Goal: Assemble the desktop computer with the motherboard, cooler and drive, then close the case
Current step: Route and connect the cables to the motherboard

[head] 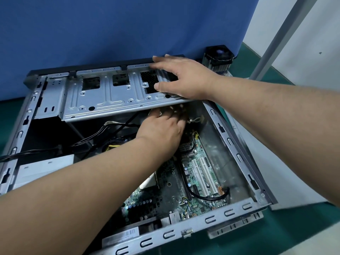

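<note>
Item 1, case (237, 151): open metal desktop chassis lying on its side on the green mat (294, 236), spanning the middle of my view.

Item 2, drive cage (103, 96): silver perforated plate across the case at 12 o'clock. My right hand (184, 78) lies flat on its right end, fingers straight and spread, gripping nothing.

Item 3, motherboard (193, 173): green board on the case floor at 5 o'clock, white slots showing.

Item 4, my left hand (163, 127): reaching under the cage edge at centre, fingertips hidden among wires; I cannot tell whether it holds anything.

Item 5, cooler (218, 57): black fan on finned block, outside the case at 1 o'clock, against the blue partition (110, 30).
</note>
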Tool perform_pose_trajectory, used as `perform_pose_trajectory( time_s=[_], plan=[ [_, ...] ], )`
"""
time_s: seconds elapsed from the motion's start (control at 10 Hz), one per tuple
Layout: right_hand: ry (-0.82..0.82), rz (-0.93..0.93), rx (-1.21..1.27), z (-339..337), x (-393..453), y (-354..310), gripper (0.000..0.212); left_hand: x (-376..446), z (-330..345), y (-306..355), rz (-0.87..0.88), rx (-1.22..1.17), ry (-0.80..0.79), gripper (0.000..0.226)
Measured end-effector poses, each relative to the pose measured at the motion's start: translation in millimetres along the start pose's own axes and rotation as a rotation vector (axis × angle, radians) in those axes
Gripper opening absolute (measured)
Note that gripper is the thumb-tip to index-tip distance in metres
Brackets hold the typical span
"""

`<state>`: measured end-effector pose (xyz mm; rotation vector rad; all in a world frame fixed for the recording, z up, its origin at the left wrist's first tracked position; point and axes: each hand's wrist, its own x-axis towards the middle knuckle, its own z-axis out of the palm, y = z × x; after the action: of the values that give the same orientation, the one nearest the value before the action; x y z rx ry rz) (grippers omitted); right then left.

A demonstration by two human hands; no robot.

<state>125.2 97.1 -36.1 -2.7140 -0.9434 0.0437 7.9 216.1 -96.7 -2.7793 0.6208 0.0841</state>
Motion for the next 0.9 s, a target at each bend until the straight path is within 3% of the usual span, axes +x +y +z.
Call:
perform_pose_trajectory(
  time_s=[0.1,0.2,0.3,0.4,0.7,0.9],
  plan=[
    [0.002,0.004,0.006,-1,0,0,0.063,0,3,3,-0.002,-0.027,-0.055,0.059],
    [0.001,0.006,0.01,-2,-1,-1,0.063,-3,10,13,-0.003,-0.208,-0.106,0.053],
    [-0.006,0.01,0.01,-2,-2,-1,0.063,-3,13,20,-0.063,-0.48,-0.191,0.06],
    [-0.011,0.011,0.01,-3,-3,-2,0.064,2,19,24,-0.11,-0.694,-0.176,0.067],
    [-0.015,0.013,0.008,-4,-3,-3,0.063,12,29,19,0.045,-0.493,-0.169,0.067],
    [-0.016,0.011,0.003,-4,-3,-3,0.063,14,27,19,0.04,-0.47,-0.212,0.075]
  ],
)
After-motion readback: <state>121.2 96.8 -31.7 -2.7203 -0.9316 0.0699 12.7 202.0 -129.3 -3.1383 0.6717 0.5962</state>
